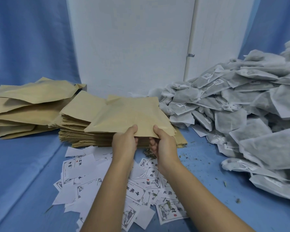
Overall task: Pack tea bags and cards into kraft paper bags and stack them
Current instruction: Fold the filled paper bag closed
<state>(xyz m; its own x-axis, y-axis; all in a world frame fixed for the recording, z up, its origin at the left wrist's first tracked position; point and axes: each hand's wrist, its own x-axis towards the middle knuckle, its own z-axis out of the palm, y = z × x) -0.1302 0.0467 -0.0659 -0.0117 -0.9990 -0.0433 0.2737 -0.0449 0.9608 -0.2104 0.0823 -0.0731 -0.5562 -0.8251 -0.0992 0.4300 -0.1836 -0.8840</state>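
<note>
Pinching near edge of kraft paper bag, left hand and right hand, thumbs atop.

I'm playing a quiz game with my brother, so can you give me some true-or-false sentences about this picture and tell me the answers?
1. The left hand and the right hand both hold one kraft bag. True.
2. The tea bag pile lies on the left. False: it lies on the right.
3. The cards lie scattered beneath the arms. True.
4. The cloth is red. False: it is blue.
</note>
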